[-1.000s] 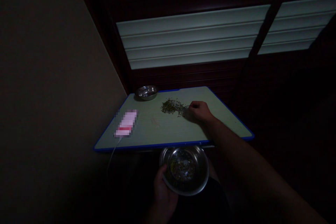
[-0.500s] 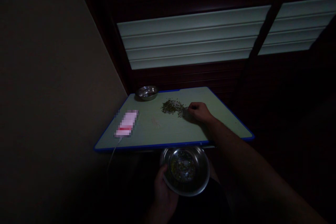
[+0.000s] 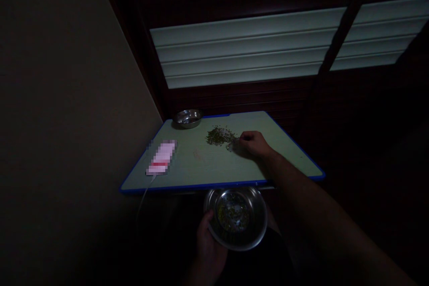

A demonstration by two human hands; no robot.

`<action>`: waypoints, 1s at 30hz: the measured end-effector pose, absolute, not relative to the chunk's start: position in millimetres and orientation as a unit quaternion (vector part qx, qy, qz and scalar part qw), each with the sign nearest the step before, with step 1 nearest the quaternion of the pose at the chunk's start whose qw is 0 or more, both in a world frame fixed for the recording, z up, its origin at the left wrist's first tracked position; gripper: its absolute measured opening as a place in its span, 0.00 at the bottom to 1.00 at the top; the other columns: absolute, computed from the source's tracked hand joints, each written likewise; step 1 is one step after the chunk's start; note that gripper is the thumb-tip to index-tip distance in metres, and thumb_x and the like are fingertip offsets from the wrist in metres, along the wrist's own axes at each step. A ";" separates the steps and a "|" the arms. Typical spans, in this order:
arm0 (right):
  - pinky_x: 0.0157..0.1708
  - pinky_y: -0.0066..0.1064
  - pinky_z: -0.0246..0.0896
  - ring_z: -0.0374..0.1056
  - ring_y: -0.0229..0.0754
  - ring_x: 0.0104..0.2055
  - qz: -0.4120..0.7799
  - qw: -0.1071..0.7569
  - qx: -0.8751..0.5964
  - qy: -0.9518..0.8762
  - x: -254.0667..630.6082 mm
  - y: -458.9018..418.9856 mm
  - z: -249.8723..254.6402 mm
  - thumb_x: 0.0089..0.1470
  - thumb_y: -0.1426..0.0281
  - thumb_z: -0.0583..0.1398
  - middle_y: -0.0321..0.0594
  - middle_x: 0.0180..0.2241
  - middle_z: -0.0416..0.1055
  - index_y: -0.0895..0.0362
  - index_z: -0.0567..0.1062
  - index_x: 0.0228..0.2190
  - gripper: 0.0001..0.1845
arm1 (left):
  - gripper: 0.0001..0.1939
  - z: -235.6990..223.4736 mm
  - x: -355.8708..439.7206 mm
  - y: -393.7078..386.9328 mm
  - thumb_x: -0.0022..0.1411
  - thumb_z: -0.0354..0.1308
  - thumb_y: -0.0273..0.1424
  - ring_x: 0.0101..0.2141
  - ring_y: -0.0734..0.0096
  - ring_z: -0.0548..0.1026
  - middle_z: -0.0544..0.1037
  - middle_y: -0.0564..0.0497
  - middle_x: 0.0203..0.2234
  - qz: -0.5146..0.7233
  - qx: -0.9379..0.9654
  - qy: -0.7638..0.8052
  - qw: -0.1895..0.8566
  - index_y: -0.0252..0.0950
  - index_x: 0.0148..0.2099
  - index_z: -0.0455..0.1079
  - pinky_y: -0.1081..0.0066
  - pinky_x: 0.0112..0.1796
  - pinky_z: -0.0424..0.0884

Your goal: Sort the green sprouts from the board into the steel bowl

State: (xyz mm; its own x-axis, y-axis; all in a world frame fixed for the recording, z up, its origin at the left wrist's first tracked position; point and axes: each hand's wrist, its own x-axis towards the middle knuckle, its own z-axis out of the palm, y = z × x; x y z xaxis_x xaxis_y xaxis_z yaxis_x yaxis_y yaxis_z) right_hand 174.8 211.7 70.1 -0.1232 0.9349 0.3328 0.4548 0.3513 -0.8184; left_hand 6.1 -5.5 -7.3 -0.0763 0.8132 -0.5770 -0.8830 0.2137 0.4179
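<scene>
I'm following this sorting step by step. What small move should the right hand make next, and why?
Probably sweep a few grains toward the table's near edge. The right hand rests beside the green pile, and the left hand holds a bowl just below that edge.

I see the left hand (image 3: 209, 250) holding a metal bowl (image 3: 236, 217) just below the near edge of the table (image 3: 214, 170), with some green bits inside. The right hand (image 3: 255, 144) rests on the table, fingertips at a pile of small green grains (image 3: 218, 136), perhaps beans; it is too dark to tell. A second bowl (image 3: 187, 118) and a phone (image 3: 161, 157) lie further left.
</scene>
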 end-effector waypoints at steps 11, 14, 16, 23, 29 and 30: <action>0.27 0.28 0.54 0.61 0.37 0.24 0.225 0.437 -0.533 -0.689 178.0 216.7 66.6 0.40 0.67 0.56 0.35 0.19 0.67 0.58 0.72 0.19 0.08 | 0.08 -5.6 6.4 -6.6 0.57 0.57 0.30 0.35 0.60 0.80 0.83 0.47 0.30 0.627 -0.053 0.386 0.675 0.36 0.36 0.77 0.59 0.44 0.72; 0.27 0.28 0.55 0.61 0.36 0.24 0.237 0.434 -0.518 -0.698 177.8 217.1 65.6 0.40 0.67 0.56 0.35 0.19 0.68 0.59 0.72 0.20 0.08 | 0.09 -3.7 6.7 -6.7 0.57 0.56 0.31 0.36 0.59 0.80 0.83 0.46 0.30 0.626 -0.056 0.382 0.677 0.36 0.35 0.77 0.59 0.45 0.72; 0.27 0.27 0.55 0.61 0.36 0.24 0.236 0.429 -0.513 -0.705 177.5 217.0 65.4 0.41 0.66 0.57 0.35 0.19 0.68 0.59 0.73 0.20 0.09 | 0.09 -3.4 6.7 -6.9 0.57 0.56 0.31 0.37 0.58 0.79 0.83 0.45 0.30 0.626 -0.059 0.386 0.676 0.35 0.35 0.77 0.58 0.45 0.71; 0.26 0.27 0.55 0.60 0.36 0.24 0.255 0.428 -0.501 -0.707 175.2 212.5 69.7 0.41 0.66 0.57 0.34 0.18 0.66 0.59 0.72 0.19 0.09 | 0.10 -6.1 6.6 -7.3 0.57 0.57 0.31 0.37 0.57 0.79 0.83 0.42 0.32 0.630 -0.054 0.375 0.678 0.32 0.36 0.78 0.59 0.45 0.71; 0.30 0.29 0.57 0.63 0.38 0.26 0.254 0.429 -0.487 -0.717 174.4 211.6 70.8 0.42 0.66 0.58 0.36 0.21 0.70 0.58 0.74 0.21 0.09 | 0.09 -7.4 6.2 -6.7 0.57 0.57 0.31 0.35 0.59 0.79 0.83 0.44 0.30 0.626 -0.049 0.390 0.673 0.33 0.35 0.77 0.61 0.43 0.72; 0.30 0.30 0.57 0.63 0.38 0.26 0.254 0.426 -0.484 -0.721 174.6 211.8 70.4 0.42 0.65 0.58 0.36 0.21 0.70 0.58 0.74 0.21 0.09 | 0.09 -8.0 6.0 -6.8 0.57 0.57 0.31 0.35 0.60 0.79 0.83 0.44 0.30 0.626 -0.049 0.388 0.674 0.33 0.35 0.77 0.60 0.43 0.72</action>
